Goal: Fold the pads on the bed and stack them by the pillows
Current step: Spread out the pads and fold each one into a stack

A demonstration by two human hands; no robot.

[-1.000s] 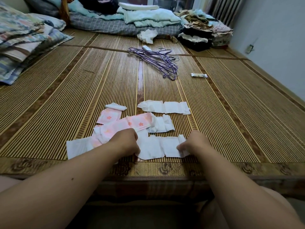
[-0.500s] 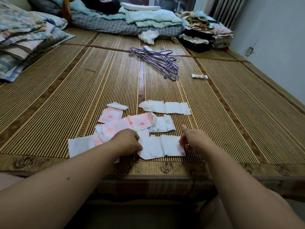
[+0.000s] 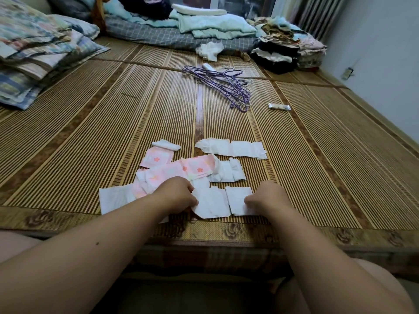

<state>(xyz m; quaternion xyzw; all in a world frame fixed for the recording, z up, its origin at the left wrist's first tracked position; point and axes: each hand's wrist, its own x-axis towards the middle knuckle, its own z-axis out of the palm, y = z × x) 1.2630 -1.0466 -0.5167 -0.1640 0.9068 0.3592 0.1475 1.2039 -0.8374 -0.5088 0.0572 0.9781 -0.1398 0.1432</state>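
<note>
Pads lie scattered at the near edge of the bed (image 3: 294, 155), none stacked by the pillows (image 3: 34, 60) far beyond the left hand (image 3: 175, 193). Folding appears barely begun. Left hand pinches the left end of the nearest white pad (image 3: 223, 201); right hand (image 3: 266, 197) pinches its right end. Thin, creased in panels, it lies flat. Pink flower-printed pads (image 3: 181, 171) sit beyond the left hand; another white pad (image 3: 231, 148) beyond both.
</note>
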